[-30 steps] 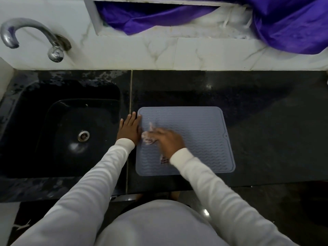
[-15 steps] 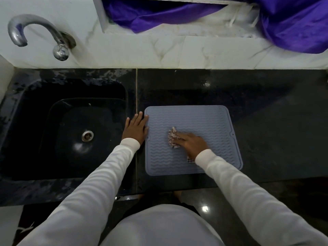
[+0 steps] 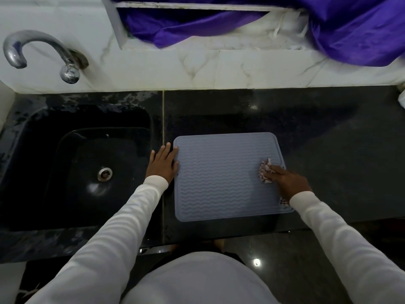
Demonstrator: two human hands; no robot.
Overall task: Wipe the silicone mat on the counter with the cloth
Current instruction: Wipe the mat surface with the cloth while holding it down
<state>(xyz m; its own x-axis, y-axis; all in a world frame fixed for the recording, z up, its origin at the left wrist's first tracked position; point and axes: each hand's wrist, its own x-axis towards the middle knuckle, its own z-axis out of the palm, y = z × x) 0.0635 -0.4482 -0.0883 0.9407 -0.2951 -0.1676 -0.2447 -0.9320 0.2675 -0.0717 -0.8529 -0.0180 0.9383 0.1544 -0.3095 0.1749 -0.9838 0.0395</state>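
A grey-blue ribbed silicone mat lies flat on the black counter. My right hand presses a small pale patterned cloth onto the mat near its right edge; most of the cloth is under the palm, with bits showing past the fingertips and by the wrist. My left hand lies flat on the counter with straight fingers, touching the mat's left edge.
A black sink with a metal drain is left of the mat, under a chrome tap on the white marble wall. Purple fabric hangs over the ledge behind. The counter's front edge runs just below the mat.
My right hand has swept the cloth across the mat from its left side to its right edge. My left hand has stayed at the mat's left edge.
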